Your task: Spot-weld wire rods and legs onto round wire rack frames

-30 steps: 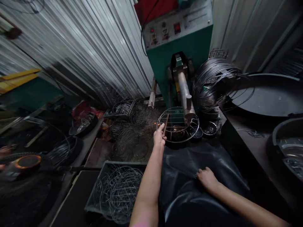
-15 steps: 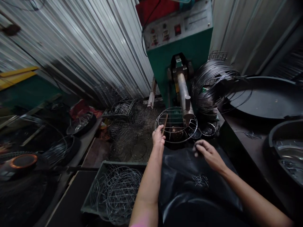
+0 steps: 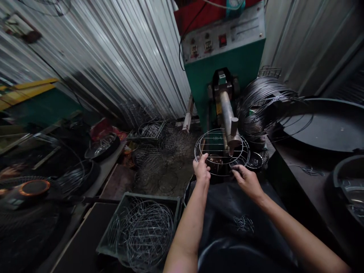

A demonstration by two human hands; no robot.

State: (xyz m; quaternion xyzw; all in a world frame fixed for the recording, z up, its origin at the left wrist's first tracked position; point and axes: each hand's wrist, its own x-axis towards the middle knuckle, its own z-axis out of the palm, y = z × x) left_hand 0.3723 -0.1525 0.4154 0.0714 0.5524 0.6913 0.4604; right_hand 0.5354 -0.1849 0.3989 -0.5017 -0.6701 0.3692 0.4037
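Observation:
A round wire rack [image 3: 215, 150] with parallel cross wires is held level at the machine's metal arm [image 3: 228, 110], its right part beneath the arm's tip. My left hand [image 3: 202, 167] grips the rack's near left rim. At the near right rim is my right hand [image 3: 247, 180], its fingers pinched together; what they hold is too small to make out. On the dark apron [image 3: 218, 212] over my lap lies a small heap of short wire pieces [image 3: 243, 223].
The green machine [image 3: 222, 57] stands ahead. A green crate [image 3: 113, 231] of wire racks sits at lower left. On the right are a wire coil [image 3: 264, 102], a large black pan [image 3: 330, 125] and a black tub [image 3: 332, 182]. Bowls and a fan [image 3: 31, 189] are on the left.
My right hand has moved forward to the rack's near right rim. The rack now sits further under the arm's tip, still in my left hand. The view has shifted slightly.

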